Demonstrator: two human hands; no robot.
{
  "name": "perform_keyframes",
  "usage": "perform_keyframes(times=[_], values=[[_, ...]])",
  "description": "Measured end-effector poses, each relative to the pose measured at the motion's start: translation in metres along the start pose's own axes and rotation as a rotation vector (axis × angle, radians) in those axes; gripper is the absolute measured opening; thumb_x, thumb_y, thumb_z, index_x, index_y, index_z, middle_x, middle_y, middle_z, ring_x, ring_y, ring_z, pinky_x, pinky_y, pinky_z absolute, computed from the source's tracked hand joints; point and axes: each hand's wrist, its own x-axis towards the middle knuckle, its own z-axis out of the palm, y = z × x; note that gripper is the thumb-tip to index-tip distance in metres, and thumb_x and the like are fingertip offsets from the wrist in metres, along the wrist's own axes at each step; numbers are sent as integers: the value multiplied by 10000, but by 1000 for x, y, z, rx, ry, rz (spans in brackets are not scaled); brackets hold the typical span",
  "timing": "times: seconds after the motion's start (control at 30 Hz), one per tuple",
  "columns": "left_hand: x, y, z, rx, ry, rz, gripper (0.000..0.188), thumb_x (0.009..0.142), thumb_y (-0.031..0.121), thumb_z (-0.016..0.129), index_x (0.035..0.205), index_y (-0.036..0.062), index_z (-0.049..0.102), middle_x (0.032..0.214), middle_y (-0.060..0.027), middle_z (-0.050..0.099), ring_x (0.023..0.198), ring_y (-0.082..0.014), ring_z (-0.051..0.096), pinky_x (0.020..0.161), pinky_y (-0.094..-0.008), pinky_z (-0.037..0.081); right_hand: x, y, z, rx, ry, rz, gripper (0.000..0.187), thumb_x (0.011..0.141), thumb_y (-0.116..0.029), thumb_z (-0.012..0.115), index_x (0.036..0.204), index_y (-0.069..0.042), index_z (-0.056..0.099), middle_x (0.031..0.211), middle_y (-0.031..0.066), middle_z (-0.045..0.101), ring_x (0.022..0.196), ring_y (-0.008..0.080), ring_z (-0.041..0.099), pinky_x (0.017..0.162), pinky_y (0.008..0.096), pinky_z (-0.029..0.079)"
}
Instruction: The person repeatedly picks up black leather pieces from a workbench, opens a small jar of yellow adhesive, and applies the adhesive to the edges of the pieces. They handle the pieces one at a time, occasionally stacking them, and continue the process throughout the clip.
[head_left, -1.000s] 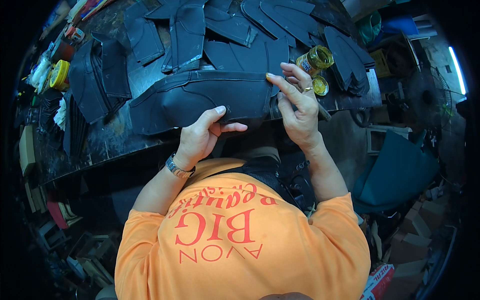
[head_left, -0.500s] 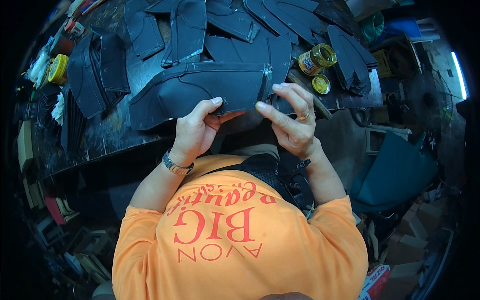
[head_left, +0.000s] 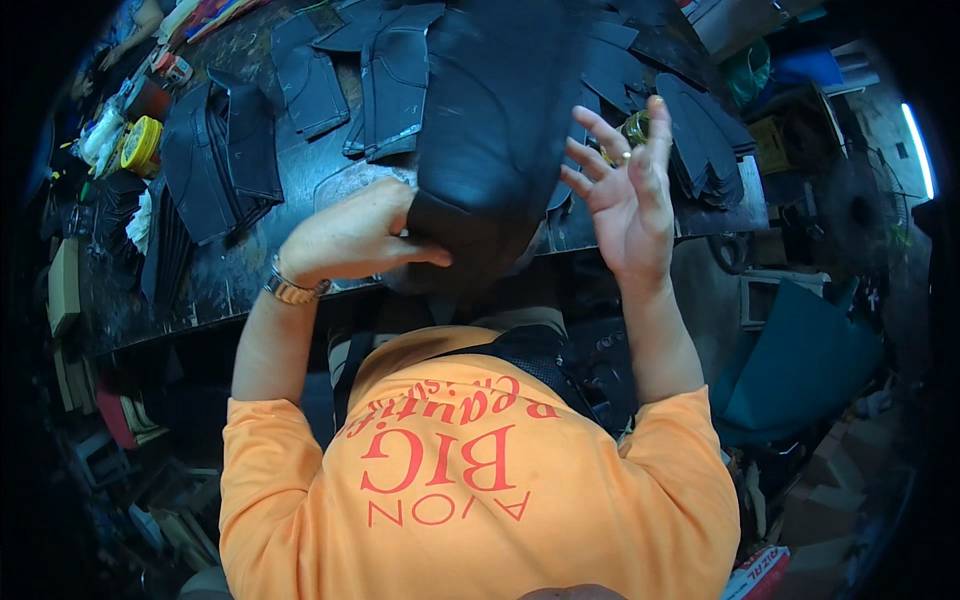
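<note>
My left hand [head_left: 350,235] grips the lower left corner of a black stitched leather piece [head_left: 490,130], thumb toward me and fingers hidden behind it. The piece stands upright over the table's near edge, curved and blurred by motion. To its right my right hand [head_left: 638,205] is raised, palm showing and fingers spread, holding nothing. Behind those fingers a glass jar [head_left: 634,128] of yellowish stuff is mostly hidden. Similar black leather pieces [head_left: 395,85] lie on the table beyond.
Folded leather pieces [head_left: 215,150] stand at the left of the dark table [head_left: 200,305], and a fanned stack [head_left: 695,130] lies at the right. A yellow tub [head_left: 141,148] sits far left. Another person's arm [head_left: 135,35] shows at the top left. A fan [head_left: 862,205] stands right.
The leather piece has swung from lying sideways to upright, its far end now away from me. My left hand has moved left; my right hand has lifted off to the right and spread its fingers.
</note>
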Motion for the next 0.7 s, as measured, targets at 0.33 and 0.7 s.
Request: perform_keyframes(times=[0.33, 0.7], values=[[-17, 9, -54, 137, -134, -369, 430, 769, 126, 816, 1155, 5, 667, 1003, -154, 719, 874, -276, 682, 787, -359, 530, 4, 18, -12, -114, 229, 120, 941, 856, 112, 600, 1587, -143, 66, 1308, 171, 560, 1060, 251, 677, 827, 415, 605], [19, 22, 133, -867, 372, -297, 533, 921, 120, 724, 1377, -39, 497, 1319, -127, 568, 1213, -187, 553, 1028, -332, 470, -27, 25, -4, -52, 360, 153, 912, 851, 128, 599, 1560, -140, 93, 1295, 207, 540, 1060, 263, 665, 760, 427, 644]])
